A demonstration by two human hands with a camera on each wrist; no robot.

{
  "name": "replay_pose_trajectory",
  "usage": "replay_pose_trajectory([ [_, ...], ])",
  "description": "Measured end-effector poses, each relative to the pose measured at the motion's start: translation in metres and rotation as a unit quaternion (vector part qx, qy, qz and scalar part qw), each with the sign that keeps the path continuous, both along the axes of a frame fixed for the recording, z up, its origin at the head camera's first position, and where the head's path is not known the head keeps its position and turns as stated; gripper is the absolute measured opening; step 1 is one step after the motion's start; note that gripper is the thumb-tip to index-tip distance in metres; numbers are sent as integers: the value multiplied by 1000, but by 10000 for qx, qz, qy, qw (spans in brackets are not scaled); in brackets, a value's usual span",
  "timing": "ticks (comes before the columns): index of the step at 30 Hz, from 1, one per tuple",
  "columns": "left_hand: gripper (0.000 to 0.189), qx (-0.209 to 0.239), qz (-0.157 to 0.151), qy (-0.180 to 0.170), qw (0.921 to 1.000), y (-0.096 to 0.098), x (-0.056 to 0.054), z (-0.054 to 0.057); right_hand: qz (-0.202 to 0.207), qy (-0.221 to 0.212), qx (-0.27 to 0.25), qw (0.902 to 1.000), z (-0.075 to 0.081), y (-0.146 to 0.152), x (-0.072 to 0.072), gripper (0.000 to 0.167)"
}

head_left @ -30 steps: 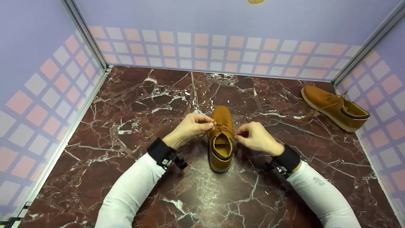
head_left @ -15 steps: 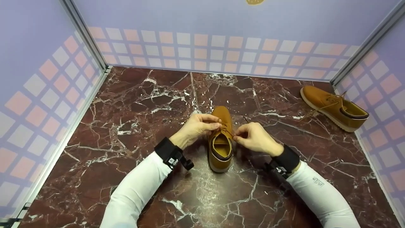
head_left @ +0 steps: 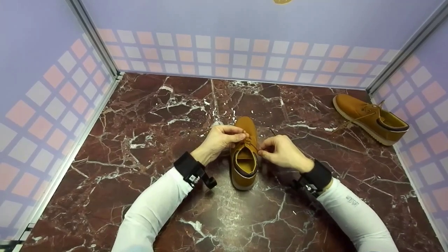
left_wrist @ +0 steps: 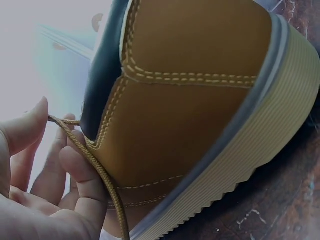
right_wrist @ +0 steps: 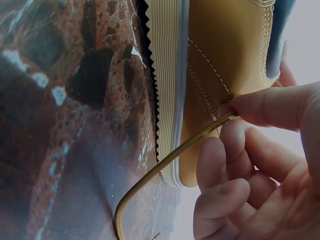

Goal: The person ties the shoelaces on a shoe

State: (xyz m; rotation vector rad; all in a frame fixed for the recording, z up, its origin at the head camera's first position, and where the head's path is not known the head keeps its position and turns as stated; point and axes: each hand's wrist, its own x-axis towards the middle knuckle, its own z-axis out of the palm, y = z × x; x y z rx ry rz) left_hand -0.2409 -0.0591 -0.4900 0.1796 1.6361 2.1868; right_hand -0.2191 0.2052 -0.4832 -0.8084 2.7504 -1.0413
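Observation:
A tan leather shoe (head_left: pixel 244 175) stands in the middle of the marble-patterned surface, toe pointing away, with a yellow lining. Over its laced front, my left hand (head_left: pixel 222 140) pinches a brown shoelace (left_wrist: pixel 90 157) between thumb and fingertips; in the left wrist view part of the lace hangs down past the fingers along the shoe's side. To the right of the shoe, my right hand (head_left: pixel 281 151) pinches another stretch of shoelace (right_wrist: pixel 170 157). Its loose end curves down and away in the right wrist view. The lacing is partly covered by the left fingers.
A matching tan shoe (head_left: pixel 372 119) with loosely hanging laces lies at the far right, near the right wall. Lilac walls with pink and white squares (head_left: pixel 223 57) close in the back and both sides of the dark red surface (head_left: pixel 168 105).
The left hand has moved right, from the shoe's left edge to over its laces, pinching throughout. My right hand stays nearly where it was.

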Motion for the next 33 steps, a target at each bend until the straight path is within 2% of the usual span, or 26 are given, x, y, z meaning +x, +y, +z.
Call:
replay_pose_trajectory([
  [3,28,-164,117,2,9998,1,0,-1,8,12,5,10000,-1,0,0,5],
  [8,12,-265,379,-58,9989,3,0,-3,47,66,-37,10000,-1,0,1,5],
  [12,12,-287,434,-41,9986,4,0,-3,21,107,-142,9998,-2,0,1,4],
  [17,26,-422,531,43,9977,5,0,-3,-38,152,-323,9994,-1,0,2,4],
  [23,22,-529,609,171,9966,7,2,-1,-198,186,-652,9975,5,3,2,6],
  [28,23,-643,617,340,9954,7,3,1,-429,532,-994,9927,10,2,3,6],
  [31,23,-680,604,426,9949,8,4,1,-598,1011,-1261,9850,11,0,3,10],
  [33,23,-709,583,483,9946,8,5,1,-717,1424,-1469,9762,11,-2,3,12],
])
